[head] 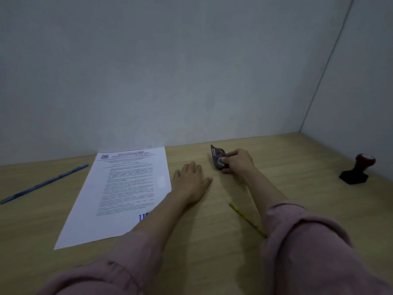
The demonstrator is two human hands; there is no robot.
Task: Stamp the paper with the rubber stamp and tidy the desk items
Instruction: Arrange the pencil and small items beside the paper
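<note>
Right hand point(238, 161) grips one correction tape point(218, 157); one stamp point(357, 169), one paper point(127, 188).

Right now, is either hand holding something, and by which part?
The right hand grips a correction tape dispenser by its rounded rear body, pointed tip free. The left hand lies flat, holding nothing.

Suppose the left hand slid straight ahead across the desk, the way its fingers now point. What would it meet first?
Probably nothing on the desk: the left hand lies flat, fingers pointing toward the back wall, between the paper and the right hand. The wall comes first, though depth is uncertain.
</note>
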